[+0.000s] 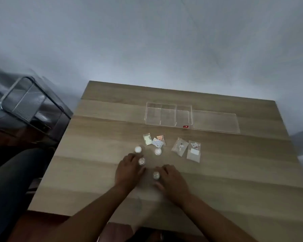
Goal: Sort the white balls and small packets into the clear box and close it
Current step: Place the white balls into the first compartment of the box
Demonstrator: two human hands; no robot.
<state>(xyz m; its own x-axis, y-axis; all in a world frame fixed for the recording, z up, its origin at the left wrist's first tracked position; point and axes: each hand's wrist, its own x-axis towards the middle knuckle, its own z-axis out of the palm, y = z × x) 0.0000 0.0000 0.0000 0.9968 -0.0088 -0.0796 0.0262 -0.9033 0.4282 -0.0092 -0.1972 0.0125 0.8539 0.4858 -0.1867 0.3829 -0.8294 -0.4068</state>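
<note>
Both hands rest on the counter [217, 172]: left hand [129, 171] and right hand [171, 179] each loosely cup a white ball [141, 161], not gripped. Clear box [168, 114] sits far, open. Balls may roll away.

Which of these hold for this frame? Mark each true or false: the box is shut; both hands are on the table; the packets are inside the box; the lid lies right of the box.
1. The clear box is shut. False: it stands open.
2. The left hand and right hand are at the balls on the table. True.
3. The packets are inside the box. False: they lie on the table.
4. The lid lies right of the box. True.
</note>
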